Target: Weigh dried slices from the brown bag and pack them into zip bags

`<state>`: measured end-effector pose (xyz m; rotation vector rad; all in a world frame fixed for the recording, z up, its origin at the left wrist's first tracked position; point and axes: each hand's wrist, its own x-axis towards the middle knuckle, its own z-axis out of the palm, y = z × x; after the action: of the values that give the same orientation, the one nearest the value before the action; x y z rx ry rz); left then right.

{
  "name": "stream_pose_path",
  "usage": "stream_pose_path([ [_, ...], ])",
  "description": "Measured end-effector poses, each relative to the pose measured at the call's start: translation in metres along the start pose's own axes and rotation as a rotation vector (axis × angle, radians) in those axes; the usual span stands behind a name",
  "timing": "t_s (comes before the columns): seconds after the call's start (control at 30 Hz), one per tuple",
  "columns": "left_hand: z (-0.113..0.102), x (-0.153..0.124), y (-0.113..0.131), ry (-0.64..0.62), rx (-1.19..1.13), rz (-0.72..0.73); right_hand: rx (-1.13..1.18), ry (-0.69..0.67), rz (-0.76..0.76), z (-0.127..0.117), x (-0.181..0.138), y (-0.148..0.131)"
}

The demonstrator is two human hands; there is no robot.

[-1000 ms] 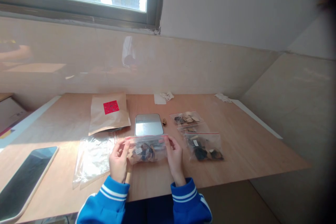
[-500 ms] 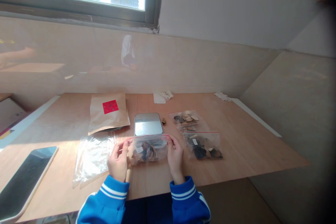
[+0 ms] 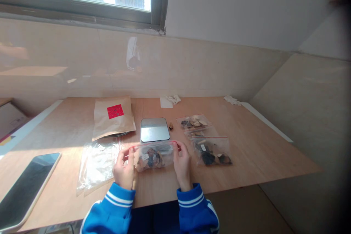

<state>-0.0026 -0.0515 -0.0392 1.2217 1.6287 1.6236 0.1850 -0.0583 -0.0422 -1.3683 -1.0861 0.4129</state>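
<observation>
Both hands hold one clear zip bag (image 3: 154, 155) with a red seal strip, filled with dark and pale dried pieces, just above the wooden table (image 3: 246, 153). My left hand (image 3: 124, 170) pinches the bag's left end. My right hand (image 3: 182, 164) pinches its right end at the seal. Blue sleeves with white stripes cover both wrists.
A small silver scale (image 3: 154, 129) sits just behind the bag. To the right lie two filled zip bags (image 3: 212, 151), (image 3: 194, 121). Empty clear bags (image 3: 95, 162) lie left, a brown paper pouch with a red label (image 3: 113, 117) behind them, a tablet (image 3: 26, 188) at far left.
The bag and both hands stayed in place; my fingers shifted slightly along the top seal.
</observation>
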Motion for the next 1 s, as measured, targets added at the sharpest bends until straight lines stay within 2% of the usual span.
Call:
stream_pose_path([
  [0.1, 0.0, 0.001, 0.003, -0.047, -0.097, -0.017, 0.072, -0.036, 0.07, 0.0, -0.001, -0.004],
  [0.27, 0.001, 0.003, 0.011, -0.232, -0.21, -0.106, 0.168, -0.108, 0.137, 0.002, -0.002, -0.007],
  [0.73, 0.001, 0.002, 0.011, -0.136, -0.355, -0.188, 0.299, -0.111, 0.222, 0.001, -0.001, -0.01],
  [0.9, -0.001, 0.003, 0.02, -0.241, -0.263, -0.158, 0.565, -0.188, 0.325, 0.001, 0.0, -0.003],
  [1.0, 0.0, 0.004, 0.02, -0.301, -0.225, -0.152, 0.586, -0.265, 0.359, 0.0, 0.0, -0.003],
])
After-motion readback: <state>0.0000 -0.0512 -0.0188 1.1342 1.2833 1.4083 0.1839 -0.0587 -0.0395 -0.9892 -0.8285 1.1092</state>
